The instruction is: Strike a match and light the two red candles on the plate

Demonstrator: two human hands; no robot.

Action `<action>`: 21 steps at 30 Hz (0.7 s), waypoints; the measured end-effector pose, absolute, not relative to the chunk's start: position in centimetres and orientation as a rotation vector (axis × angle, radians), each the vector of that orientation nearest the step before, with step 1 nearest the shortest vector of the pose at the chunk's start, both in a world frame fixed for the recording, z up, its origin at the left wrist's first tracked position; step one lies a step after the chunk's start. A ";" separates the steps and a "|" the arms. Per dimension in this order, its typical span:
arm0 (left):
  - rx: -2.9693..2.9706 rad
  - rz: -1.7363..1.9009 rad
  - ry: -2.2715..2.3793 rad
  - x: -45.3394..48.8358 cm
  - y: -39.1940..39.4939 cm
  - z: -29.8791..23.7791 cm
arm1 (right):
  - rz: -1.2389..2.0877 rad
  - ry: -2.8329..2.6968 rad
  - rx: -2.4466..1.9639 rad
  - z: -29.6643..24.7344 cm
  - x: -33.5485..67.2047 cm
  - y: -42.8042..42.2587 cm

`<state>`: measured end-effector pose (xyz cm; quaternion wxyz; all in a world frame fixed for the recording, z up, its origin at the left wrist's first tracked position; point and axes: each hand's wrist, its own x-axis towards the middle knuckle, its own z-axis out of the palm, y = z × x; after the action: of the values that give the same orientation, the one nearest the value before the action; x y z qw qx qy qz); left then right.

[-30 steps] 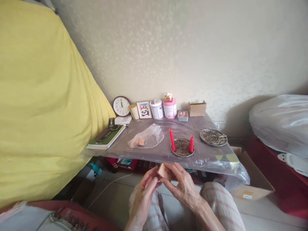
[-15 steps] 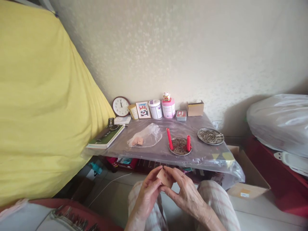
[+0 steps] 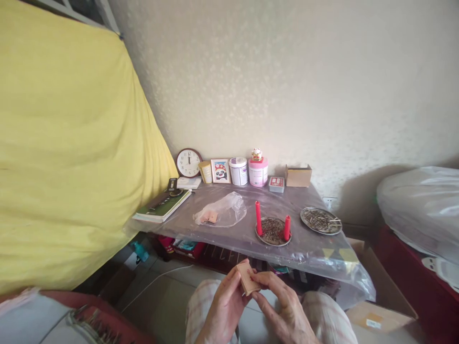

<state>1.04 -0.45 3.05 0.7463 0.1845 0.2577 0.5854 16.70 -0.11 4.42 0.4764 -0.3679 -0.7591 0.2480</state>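
Observation:
A small pale pink cardboard matchbox (image 3: 247, 278) is held over my lap, in front of the low table. My left hand (image 3: 223, 306) grips it from the left, thumb along its edge and the other fingers behind. On the right side and lower corner, my right hand (image 3: 281, 306) pinches it between thumb and index finger. A thin pale sliver shows under the box, too small to name. Straight ahead, two red candles (image 3: 258, 218) stand on a round metal plate (image 3: 274, 244). Similar pale pink boxes (image 3: 211, 218) lie in a clear plastic bag (image 3: 232, 210).
A second round plate (image 3: 319, 220) with thin sticks lies right on the plastic-covered table (image 3: 215, 235). A green book (image 3: 163, 205) is at left. A clock (image 3: 189, 163), picture frame, tins and small boxes line the back. A cardboard carton (image 3: 383, 313) stands on the floor at right.
The view has shifted, so the table sits lower and farther right. The matchbox has turned more upright in my hands, and my right fingers have moved down its side.

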 end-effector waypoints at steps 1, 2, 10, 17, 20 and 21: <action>0.413 1.274 0.554 1.0 -0.5 3.0 | 0.591 -1.850 -0.912 4.5 16.7 -0.1; 0.419 1.269 0.543 1.0 -0.5 3.0 | 0.576 -1.846 -0.919 4.6 16.7 -0.2; 0.383 1.271 0.476 1.2 -0.3 2.7 | 0.515 -1.848 -0.844 4.3 16.9 0.0; 0.393 1.242 0.435 1.0 0.0 1.8 | 0.551 -1.712 -0.827 2.0 16.2 0.5; 0.402 1.227 0.408 1.0 0.0 1.8 | 0.619 -1.697 -0.842 2.6 16.2 0.2; 0.400 1.230 0.411 1.1 0.0 1.9 | 0.628 -1.696 -0.838 2.8 16.2 0.1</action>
<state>1.06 0.03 1.90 0.7785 0.1852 0.1901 0.5688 16.21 0.07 2.77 0.5433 -0.3528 -0.7145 0.2644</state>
